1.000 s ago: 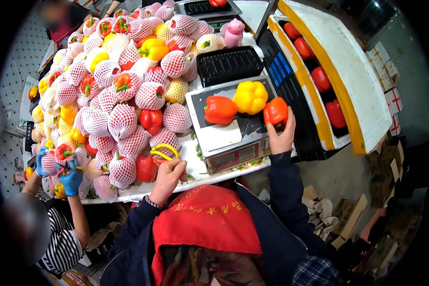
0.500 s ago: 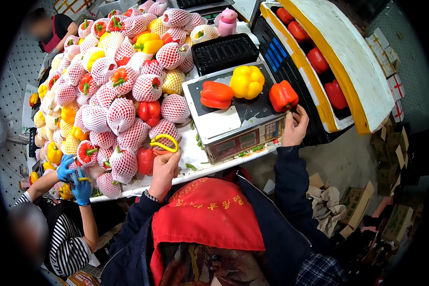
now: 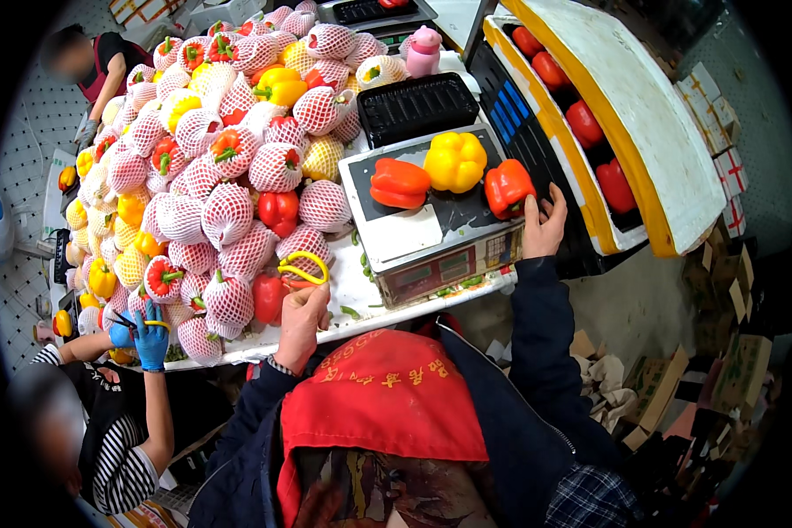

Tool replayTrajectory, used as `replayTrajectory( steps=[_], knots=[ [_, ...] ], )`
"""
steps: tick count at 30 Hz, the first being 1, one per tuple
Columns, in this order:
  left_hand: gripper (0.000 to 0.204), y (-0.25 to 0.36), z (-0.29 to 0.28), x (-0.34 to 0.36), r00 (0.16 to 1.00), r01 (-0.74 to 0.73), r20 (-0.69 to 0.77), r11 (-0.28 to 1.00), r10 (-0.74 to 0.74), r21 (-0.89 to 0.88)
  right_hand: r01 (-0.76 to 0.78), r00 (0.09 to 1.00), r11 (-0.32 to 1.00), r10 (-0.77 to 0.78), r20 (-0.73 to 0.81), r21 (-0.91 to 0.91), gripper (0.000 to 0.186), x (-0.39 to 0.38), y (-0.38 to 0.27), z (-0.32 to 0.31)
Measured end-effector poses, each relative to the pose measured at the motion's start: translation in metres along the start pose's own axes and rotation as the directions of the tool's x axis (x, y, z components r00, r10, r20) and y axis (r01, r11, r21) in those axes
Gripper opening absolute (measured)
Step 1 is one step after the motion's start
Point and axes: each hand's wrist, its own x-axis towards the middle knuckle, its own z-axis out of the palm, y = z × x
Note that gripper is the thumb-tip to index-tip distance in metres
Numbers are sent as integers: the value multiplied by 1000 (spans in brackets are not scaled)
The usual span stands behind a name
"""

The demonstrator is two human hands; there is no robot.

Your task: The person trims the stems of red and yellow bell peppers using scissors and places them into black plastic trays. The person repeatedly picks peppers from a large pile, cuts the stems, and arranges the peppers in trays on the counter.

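Observation:
My left hand [image 3: 301,319] grips yellow-handled scissors [image 3: 304,266] at the table's front edge, beside a bare red pepper [image 3: 268,299]. At the scale's right side, my right hand [image 3: 543,224] has its fingers apart, its thumb at or just touching the lower right of a red pepper [image 3: 509,188]. A yellow pepper [image 3: 455,162] and another red pepper [image 3: 399,183] also sit on the scale's plate [image 3: 370,233], with a white card below the left one. The mound of peppers [image 3: 227,215], mostly in foam nets, covers the table to the left of the scale.
A black tray [image 3: 418,109] and pink bottle [image 3: 422,52] stand behind the scale. At right, a foam box [image 3: 651,141] holds red peppers. A gloved co-worker [image 3: 119,422] works at lower left, another [image 3: 106,75] at top left. Cardboard boxes [image 3: 656,392] lie on the floor.
My right hand has moved right, off its grip on the red pepper, which now rests on the scale. The lower-left co-worker's hands have shifted and the netted pepper they held is hidden.

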Motion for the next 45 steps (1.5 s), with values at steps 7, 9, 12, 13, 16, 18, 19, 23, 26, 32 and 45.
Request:
replayTrajectory(
  steps=[7,9,12,13,16,18,19,23,26,32,45],
  knots=[
    [37,-5,-2,1,1000,-26,-16,1000,26,7,148,964,987,-130,233,-59,70,12,1,14],
    [38,-4,0,1,999,-35,-37,999,35,16,142,962,985,-113,250,-101,74,12,-2,16],
    [37,-8,-3,4,997,-54,-52,998,55,18,179,970,975,-151,192,-133,81,12,-2,18],
    [37,-9,-4,3,997,-61,-54,998,61,5,145,974,981,-119,192,-131,82,14,-3,18],
    [37,-13,-6,2,996,-54,-69,998,53,-13,95,981,995,-88,175,-29,77,20,15,20],
    [37,-14,-8,1,997,-42,-62,999,41,-6,-36,985,990,12,172,140,74,22,19,20],
    [37,-13,-8,1,997,-36,-65,999,36,-2,-105,981,969,65,181,224,72,23,19,20],
    [37,-12,-10,1,998,-18,-62,999,20,36,-352,936,707,269,227,613,52,16,18,13],
    [32,-18,-14,0,998,6,-62,996,-1,88,-542,840,411,290,459,733,46,1,-5,0],
    [33,-6,-15,-6,962,-33,273,999,31,4,-701,666,388,56,743,599,61,-57,-65,20],
    [87,-2,-32,-19,974,-105,189,986,128,-126,-314,22,920,-241,970,236,78,-142,-134,108]
  ],
)
